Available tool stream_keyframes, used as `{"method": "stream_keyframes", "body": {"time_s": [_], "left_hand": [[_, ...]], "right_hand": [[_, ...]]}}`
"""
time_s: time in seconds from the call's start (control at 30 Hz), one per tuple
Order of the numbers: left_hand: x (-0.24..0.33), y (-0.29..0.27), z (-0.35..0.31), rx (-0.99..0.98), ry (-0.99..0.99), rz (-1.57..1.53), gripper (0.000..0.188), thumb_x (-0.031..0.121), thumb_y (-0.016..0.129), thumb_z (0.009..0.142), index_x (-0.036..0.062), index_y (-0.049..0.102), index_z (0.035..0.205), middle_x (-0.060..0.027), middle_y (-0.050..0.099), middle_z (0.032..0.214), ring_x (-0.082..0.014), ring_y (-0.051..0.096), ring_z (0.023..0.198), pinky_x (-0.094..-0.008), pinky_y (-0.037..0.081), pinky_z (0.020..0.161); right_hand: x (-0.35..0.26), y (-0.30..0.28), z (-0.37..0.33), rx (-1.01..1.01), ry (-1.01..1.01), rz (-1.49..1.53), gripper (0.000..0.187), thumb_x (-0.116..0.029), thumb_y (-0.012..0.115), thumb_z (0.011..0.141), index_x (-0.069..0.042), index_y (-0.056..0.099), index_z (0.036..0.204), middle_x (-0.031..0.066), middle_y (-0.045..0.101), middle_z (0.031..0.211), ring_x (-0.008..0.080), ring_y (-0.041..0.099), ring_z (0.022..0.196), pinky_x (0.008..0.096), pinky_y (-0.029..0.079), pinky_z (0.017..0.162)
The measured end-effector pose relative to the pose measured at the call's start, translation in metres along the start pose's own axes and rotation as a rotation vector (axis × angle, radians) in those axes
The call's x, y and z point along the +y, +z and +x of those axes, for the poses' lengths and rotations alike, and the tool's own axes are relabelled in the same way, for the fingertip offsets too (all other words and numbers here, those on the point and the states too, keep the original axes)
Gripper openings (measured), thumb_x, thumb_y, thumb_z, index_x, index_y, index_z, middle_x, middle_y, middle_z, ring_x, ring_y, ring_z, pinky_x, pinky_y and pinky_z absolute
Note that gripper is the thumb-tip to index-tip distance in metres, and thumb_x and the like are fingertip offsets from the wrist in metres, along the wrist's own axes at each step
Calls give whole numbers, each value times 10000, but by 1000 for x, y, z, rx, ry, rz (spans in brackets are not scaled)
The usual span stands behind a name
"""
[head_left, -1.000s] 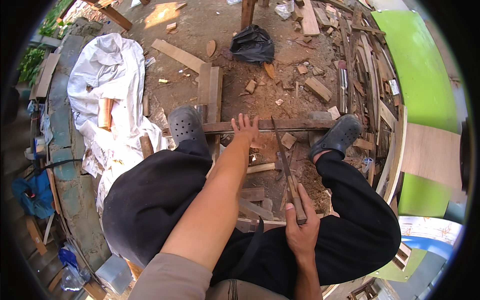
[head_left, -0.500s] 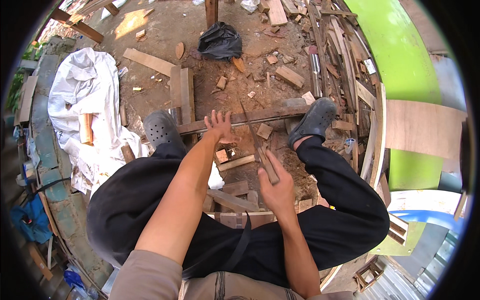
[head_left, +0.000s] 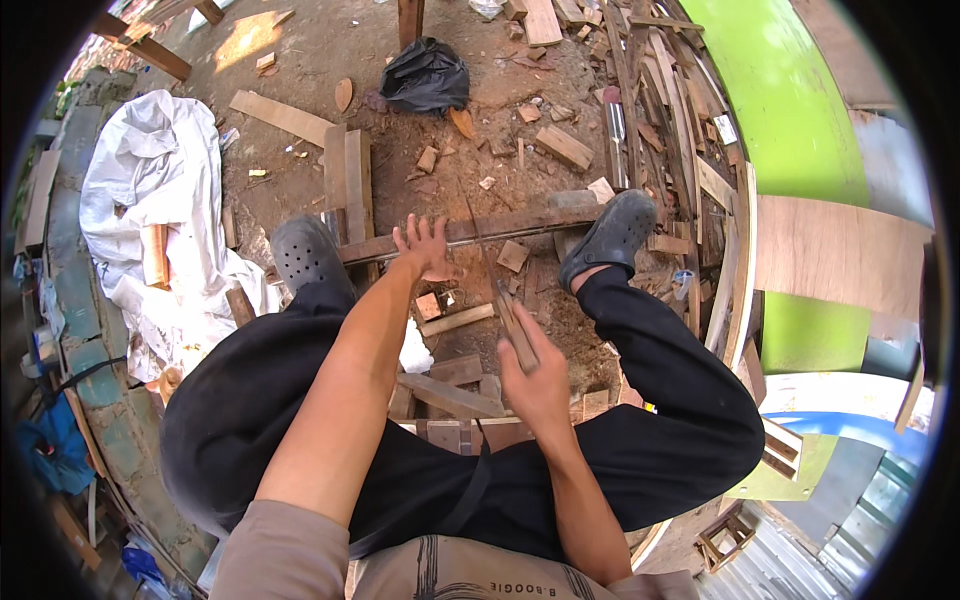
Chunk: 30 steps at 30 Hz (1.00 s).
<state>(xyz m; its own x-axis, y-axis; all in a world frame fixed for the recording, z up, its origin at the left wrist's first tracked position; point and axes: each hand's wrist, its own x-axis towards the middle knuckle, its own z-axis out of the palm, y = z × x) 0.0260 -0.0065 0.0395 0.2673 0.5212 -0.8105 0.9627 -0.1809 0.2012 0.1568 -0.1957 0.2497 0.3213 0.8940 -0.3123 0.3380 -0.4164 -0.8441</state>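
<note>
My right hand [head_left: 538,380] is closed around the wooden handle of a handsaw [head_left: 518,338]. Its thin blade points away from me and crosses a long, narrow wooden bar [head_left: 548,221]. The blade's far end is blurred, and I cannot tell how deep it sits in the wood. Just left of the blade, my left hand [head_left: 430,250] lies on the bar with its fingers spread. The bar runs crosswise between my feet; my right clog [head_left: 618,235] is against its right end and my left clog [head_left: 308,255] is by its left end.
Wood offcuts [head_left: 455,393] lie on the dirt between my legs. Two planks [head_left: 357,185] lie beyond the bar's left end. A black plastic bag [head_left: 425,77] is farther off, a white sack [head_left: 150,160] is at left, and stacked timber strips [head_left: 680,120] line the right.
The whole view has shifted slightly, so everything appears a little farther left. The saw blade's far end lies slightly farther from me; both hands keep their places.
</note>
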Motion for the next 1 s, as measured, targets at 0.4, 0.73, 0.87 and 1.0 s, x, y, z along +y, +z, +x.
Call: {"method": "stream_keyframes", "body": {"time_s": [0.4, 0.73, 0.87, 1.0], "left_hand": [[8, 16, 9, 37, 50, -23, 1392, 696, 848, 675, 135, 35, 1655, -264, 23, 1711, -485, -113, 1572, -704, -32, 1209], [16, 2, 11, 33, 57, -17, 1412, 691, 861, 662, 144, 19, 1655, -256, 14, 1713, -490, -140, 1566, -708, -41, 1203], [2, 9, 15, 57, 74, -40, 1406, 691, 865, 654, 151, 37, 1654, -264, 29, 1707, -495, -136, 1565, -712, -43, 1200], [-9, 11, 10, 56, 41, -46, 1410, 688, 871, 646, 152, 43, 1654, -261, 38, 1706, -495, -130, 1566, -710, -40, 1202]], "right_hand": [[36, 30, 70, 39, 21, -13, 477, -89, 649, 955, 42, 588, 1409, 238, 671, 1349, 322, 667, 1232, 370, 484, 1039], [45, 27, 61, 65, 6, 29, 493, -69, 640, 953, 35, 573, 1430, 244, 683, 1318, 291, 659, 1246, 361, 487, 1031], [42, 37, 72, 65, -29, -5, 513, -70, 651, 936, 13, 574, 1437, 267, 676, 1310, 357, 664, 1237, 382, 494, 1018], [1, -15, -31, 3, 29, 20, 496, -68, 635, 954, 31, 569, 1435, 253, 681, 1318, 288, 664, 1244, 360, 490, 1025]]}}
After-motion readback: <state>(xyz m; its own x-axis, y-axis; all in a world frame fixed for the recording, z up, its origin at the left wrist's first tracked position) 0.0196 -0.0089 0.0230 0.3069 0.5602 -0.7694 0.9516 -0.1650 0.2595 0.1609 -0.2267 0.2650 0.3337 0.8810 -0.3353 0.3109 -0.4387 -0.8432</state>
